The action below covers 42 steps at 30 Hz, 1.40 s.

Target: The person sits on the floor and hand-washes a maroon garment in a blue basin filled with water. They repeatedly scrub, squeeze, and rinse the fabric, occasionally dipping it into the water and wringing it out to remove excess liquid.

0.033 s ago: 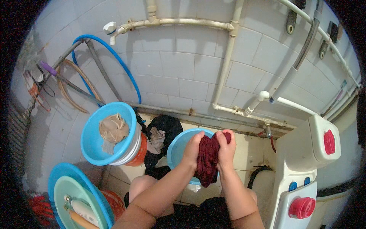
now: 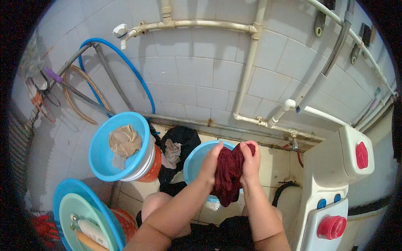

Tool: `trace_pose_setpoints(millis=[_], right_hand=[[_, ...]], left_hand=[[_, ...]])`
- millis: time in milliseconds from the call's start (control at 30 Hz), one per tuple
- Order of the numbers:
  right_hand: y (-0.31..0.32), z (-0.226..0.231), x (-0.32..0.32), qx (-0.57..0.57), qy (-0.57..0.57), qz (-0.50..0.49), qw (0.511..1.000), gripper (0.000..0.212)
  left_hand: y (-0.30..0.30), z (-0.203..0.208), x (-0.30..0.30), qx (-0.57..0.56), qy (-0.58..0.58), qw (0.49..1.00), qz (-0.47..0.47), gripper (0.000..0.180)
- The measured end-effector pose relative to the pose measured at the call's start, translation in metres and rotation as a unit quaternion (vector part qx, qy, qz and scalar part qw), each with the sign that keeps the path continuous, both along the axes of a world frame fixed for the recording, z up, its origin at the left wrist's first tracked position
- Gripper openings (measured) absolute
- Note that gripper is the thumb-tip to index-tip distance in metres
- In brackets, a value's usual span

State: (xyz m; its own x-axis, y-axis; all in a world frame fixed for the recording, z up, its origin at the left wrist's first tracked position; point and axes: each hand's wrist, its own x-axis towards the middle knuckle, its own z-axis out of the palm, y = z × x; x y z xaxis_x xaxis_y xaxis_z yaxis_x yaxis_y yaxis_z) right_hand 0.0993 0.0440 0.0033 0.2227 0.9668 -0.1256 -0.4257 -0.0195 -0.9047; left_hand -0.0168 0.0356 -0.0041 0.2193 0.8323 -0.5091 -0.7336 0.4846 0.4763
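A bunched dark red cloth (image 2: 228,178) hangs between my two hands, its folds drooping toward me. My left hand (image 2: 210,166) is closed on its left side. On the other side my right hand (image 2: 251,164) grips the cloth near its top right, fingers curled over the far edge. Under the cloth stands a light blue basin (image 2: 194,164), partly covered by my hands and the cloth; what lies inside it is mostly hidden.
Left of the basin, dark clothes (image 2: 183,138) and a greyish cloth (image 2: 172,152) lie on the tiled floor. A blue basin (image 2: 99,155) with a beige garment (image 2: 125,141) rests on a bucket. Nearer are stacked basins (image 2: 66,205) holding bottles. A white plastic unit (image 2: 324,167) stands at right.
My hands have moved very slightly apart, and the dark red cloth between them looks a little wider. Everything else looks the same.
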Motion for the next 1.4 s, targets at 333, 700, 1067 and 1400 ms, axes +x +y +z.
trace_pose_setpoints(millis=[333, 700, 1067, 1400], right_hand=[[-0.009, 0.023, 0.022, 0.150, -0.342, 0.477, 0.796, 0.092], [0.001, -0.002, 0.027, 0.062, -0.088, 0.206, 0.973, 0.039], [0.007, 0.010, 0.042, 0.137, -0.046, 0.001, 0.990, 0.050], [-0.015, 0.042, 0.028, 0.328, -0.517, 0.073, 0.788, 0.066]], left_hand=[[-0.011, 0.044, -0.019, 0.001, 0.109, 0.993, -0.045, 0.033], [0.000, 0.056, -0.035, 0.309, 0.251, 0.908, -0.131, 0.066], [-0.002, 0.042, -0.032, 0.298, 0.665, 0.561, -0.392, 0.060], [0.014, 0.044, -0.046, 0.189, -0.124, 0.973, -0.044, 0.042]])
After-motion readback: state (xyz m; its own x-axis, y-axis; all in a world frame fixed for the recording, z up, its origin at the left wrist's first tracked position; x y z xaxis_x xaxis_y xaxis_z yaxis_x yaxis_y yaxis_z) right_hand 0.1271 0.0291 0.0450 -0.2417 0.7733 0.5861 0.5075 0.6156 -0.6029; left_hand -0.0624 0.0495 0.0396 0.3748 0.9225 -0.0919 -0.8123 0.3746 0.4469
